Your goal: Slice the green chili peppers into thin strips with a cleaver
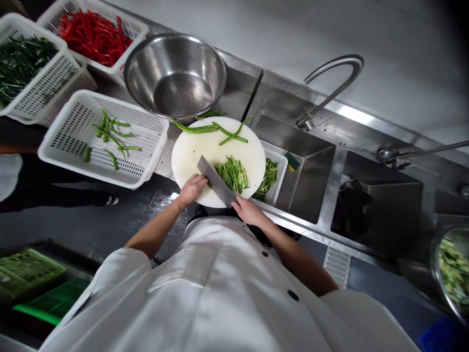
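Observation:
On a round white cutting board (188,146), my right hand (248,210) grips a cleaver (219,185) by its handle. The blade slants across the board's near side. Pressed up to the blade's left face are the curled fingers of my left hand (193,189). A bit of green chili shows at those fingertips; the rest of it is hidden. Right of the blade lies a pile of sliced green chilies (234,175). Several whole green chilies (198,129) rest along the board's far edge.
A white basket (146,171) with some green chilies stands left. Behind are a steel bowl (176,90), a basket of red chilies (91,36) and one of dark green pieces (22,63). Right are cut chilies (269,178) in a tray, a sink (308,195) and a faucet (330,95).

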Demonstrator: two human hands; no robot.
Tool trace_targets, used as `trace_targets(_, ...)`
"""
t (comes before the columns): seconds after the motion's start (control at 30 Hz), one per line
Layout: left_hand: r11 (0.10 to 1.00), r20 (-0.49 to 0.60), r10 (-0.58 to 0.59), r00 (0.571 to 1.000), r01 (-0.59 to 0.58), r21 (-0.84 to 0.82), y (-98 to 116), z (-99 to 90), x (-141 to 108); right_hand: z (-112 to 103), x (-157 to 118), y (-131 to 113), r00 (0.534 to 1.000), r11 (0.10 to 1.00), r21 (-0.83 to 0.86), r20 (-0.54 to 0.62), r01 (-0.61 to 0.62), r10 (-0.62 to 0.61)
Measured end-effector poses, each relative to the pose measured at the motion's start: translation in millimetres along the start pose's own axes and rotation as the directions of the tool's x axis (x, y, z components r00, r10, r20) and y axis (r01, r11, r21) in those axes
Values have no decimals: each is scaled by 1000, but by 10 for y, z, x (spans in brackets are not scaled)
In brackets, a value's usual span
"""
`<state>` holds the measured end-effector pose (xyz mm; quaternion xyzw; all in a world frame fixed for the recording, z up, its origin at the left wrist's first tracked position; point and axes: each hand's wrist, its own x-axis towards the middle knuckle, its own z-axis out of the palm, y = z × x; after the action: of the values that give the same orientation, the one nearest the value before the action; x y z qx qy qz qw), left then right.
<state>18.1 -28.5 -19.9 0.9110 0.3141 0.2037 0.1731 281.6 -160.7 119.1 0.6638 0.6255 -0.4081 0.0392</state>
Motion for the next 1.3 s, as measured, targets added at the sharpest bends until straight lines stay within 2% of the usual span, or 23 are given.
trace_targets(0.07, 999, -2, -21, 1000, 21, -31, -57, -67, 58, 63, 40, 13, 999, 998, 55, -35, 2, 0)
trace_targets(0.13, 994, -22, -107, 994, 106, -17, -191, -192, 247, 111, -35, 83, 998, 996, 83, -63, 23, -18)
trace_targets(0.23, 949, -77, -279, 957, 287, 130, -491, -427, 797, 178, -205, 180, 995, 991, 107, -69, 76, -69)
trace_targets(0.3, 933, -48, -295, 954, 299, 201, -683, -539, 1246, 227, -244, 183, 995, 986, 142, -41, 92, -87)
trace_targets(0.37, 924, -1, -313, 950, 305, 230, -816, -576, 1638, 271, -204, 157, 999, 977, 207, -17, 49, -46)
trace_targets(0.43, 916, 86, -340, 936, 309, 257, -880, -556, 1901, 300, -134, 149, 999, 951, 308, -5, -35, 39)
trace_targets(0.5, 909, 164, -358, 919, 303, 284, -893, -528, 2011, 307, -86, 185, 993, 908, 407, -12, -105, 121)
trace_targets(0.57, 908, 197, -356, 913, 289, 302, -872, -541, 1973, 297, -84, 252, 985, 878, 458, -32, -139, 172)
trace_targets(0.63, 903, 178, -341, 923, 269, 335, -816, -607, 1792, 280, -122, 314, 980, 880, 452, -56, -145, 191)
trace_targets(0.7, 910, 129, -271, 954, 211, 356, -711, -690, 1482, 261, -183, 345, 980, 903, 406, -78, -138, 185)
trace_targets(0.77, 934, 92, -152, 984, 112, 338, -549, -726, 1079, 239, -254, 344, 981, 936, 329, -103, -122, 164)
trace_targets(0.87, 974, 106, -18, 994, -6, 228, -242, -598, 465, 195, -358, 309, 985, 981, 157, -115, -112, 131)
trace_targets(0.97, 993, 85, 14, 996, -24, 118, 16, -333, 71, 128, -424, 251, 991, 992, -15, -46, -125, 124)
trace_targets(1.1, 994, 33, -14, 999, 11, 104, 129, -111, -54, -37, -478, 119, 984, 975, -172, 82, -142, 158)
trace_targets(1.3, 986, 37, -6, 999, 0, 164, 129, -67, -11, -288, -607, -95, 976, 953, -292, 174, -76, 132)
